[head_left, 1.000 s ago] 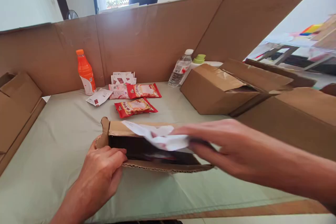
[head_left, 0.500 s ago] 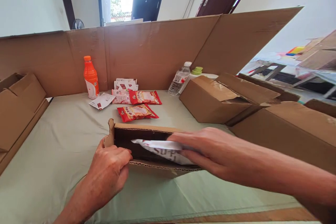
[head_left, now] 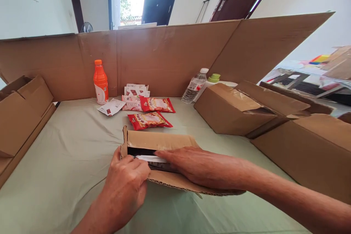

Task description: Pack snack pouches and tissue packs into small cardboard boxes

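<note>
On my feed, the left hand grips the cardboard box — the right hand is at a white packet inside, holding or not I can't tell.

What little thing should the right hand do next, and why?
Probably the right hand should gently press the white packet deeper into the open box: the packet's pale upper edge lies between the box walls, the right hand reaches into the opening beside it, and the left hand grips the box's left end, which should steady it.
</note>
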A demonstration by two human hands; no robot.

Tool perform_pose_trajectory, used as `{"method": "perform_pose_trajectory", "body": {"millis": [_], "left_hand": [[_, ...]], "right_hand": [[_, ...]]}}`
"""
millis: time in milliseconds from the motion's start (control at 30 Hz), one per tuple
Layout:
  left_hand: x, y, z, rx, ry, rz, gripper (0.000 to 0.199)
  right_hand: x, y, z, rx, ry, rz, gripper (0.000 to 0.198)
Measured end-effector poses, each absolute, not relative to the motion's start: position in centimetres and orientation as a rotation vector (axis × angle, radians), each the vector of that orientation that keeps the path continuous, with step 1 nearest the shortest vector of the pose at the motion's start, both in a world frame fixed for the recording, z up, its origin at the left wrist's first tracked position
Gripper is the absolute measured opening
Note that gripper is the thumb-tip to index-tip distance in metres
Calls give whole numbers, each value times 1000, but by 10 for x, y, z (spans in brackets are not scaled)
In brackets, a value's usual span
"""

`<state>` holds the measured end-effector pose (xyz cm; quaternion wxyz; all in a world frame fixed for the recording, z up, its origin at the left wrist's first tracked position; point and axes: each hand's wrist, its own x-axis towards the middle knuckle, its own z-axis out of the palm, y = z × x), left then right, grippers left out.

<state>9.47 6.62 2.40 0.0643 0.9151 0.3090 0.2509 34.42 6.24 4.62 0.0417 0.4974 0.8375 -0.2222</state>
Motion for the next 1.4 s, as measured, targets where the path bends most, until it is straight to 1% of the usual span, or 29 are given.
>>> {"method": "perform_pose_trajectory", "body": {"millis": [67,200,367,433,567,633,700,767,800,933,1000,1033,1067,1133,1233,1333,1400], "left_hand": [[94,66,22,2758,905,780,27],[93,67,20,2745,862,848,27],[91,67,19,2742,839,872,29],[91,66,18,2746,831,874,32],[90,65,18,2757,804,851,36],[90,65,18,2760,799,872,38],[91,65,19,2767,788,900,39],[92,67,20,2779,780,911,39],[93,68,20,2784,778,926,38],[96,72,19,2796,801,999,35],[96,73,20,2805,800,991,35],[96,73,20,2809,796,984,35],[96,73,20,2811,793,983,35],[96,72,20,2812,790,991,35],[96,69,20,2800,797,1007,36],[95,65,22,2790,815,990,36],[94,62,24,2785,823,963,36]], "right_hand": [[346,62,47,1502,2597,-699,53],[346,59,46,1524,2570,-690,54],[355,48,24,1711,2631,-422,74],[359,43,19,1694,2665,-373,74],[364,36,15,1613,2645,-379,72],[367,34,16,1627,2663,-226,75],[371,33,21,1711,2714,70,75],[377,34,31,1779,2758,336,70],[378,35,37,1775,2772,417,64],[370,37,59,1648,2800,654,29],[360,37,65,1638,2842,783,18],[356,37,66,1596,2892,762,17],[353,38,65,1526,2944,668,17],[350,43,58,1398,2973,391,18],[351,60,47,1394,2783,103,24],[347,75,48,1423,2551,-85,23],[342,78,56,1475,2460,-162,25]]}}
